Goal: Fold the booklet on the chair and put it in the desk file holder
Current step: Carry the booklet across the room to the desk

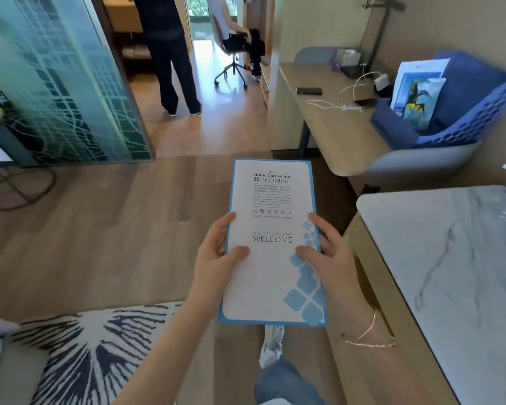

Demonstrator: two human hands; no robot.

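A white booklet with a light blue border [270,276] is closed, its cover reading "WELCOME", and held flat in front of me above the floor. My left hand [216,252] grips its left edge, thumb on the cover. My right hand [324,252] grips its right edge the same way. A blue perforated file holder [462,124] stands at the right on the desk's near end, above a grey chair [415,165], with a picture booklet [415,95] leaning inside it.
A wooden desk [327,127] at the right carries phones, white cables and a tissue box. A marble-topped table [438,264] with a water bottle stands close at my right. A patterned rug lies lower left. Two people, one standing, one seated, are in the far doorway.
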